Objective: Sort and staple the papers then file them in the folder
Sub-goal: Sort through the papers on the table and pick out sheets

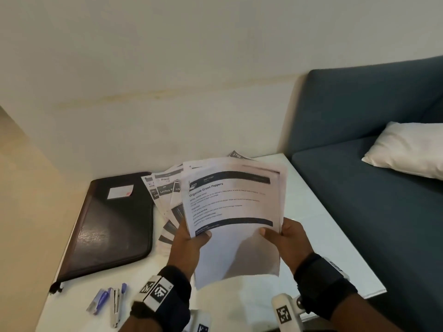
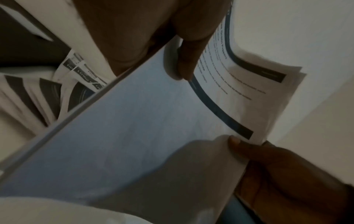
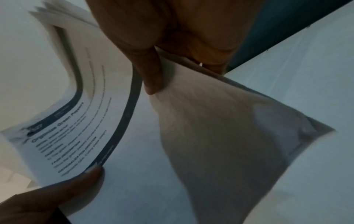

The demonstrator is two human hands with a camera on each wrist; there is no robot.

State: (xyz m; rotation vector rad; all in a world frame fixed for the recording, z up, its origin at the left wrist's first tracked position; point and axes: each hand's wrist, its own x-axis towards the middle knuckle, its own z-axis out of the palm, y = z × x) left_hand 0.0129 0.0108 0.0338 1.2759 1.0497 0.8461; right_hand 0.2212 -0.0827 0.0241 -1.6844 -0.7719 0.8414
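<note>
Both hands hold a stack (image 1: 233, 204) of printed sheets in the air above the white table (image 1: 318, 226). The left hand (image 1: 189, 240) grips the stack at its left edge, thumb on the top sheet and fingers behind; in the left wrist view the thumb (image 2: 188, 60) presses on the printed face. The right hand (image 1: 287, 238) pinches the right edge, thumb on top just below the lower dark band; the right wrist view shows this thumb (image 3: 151, 72) on the sheet, which curls beneath it. The top sheet is headed "Organize Green Peppers" and carries dark bands above and below the text. More papers (image 1: 167, 195) lie fanned on the table behind the left hand, partly covered by the held stack; one corner shows beyond the stack's far edge. The dark folder (image 1: 112, 226) lies closed and flat at the table's left side, just beside the fanned papers, with a white label near its far end. A stapler (image 1: 116, 307) and a blue pen (image 1: 99, 300) lie near the table's front edge, left of the left wrist. A blue sofa (image 1: 359, 188) with a white cushion (image 1: 407, 149) stands to the right of the table.
</note>
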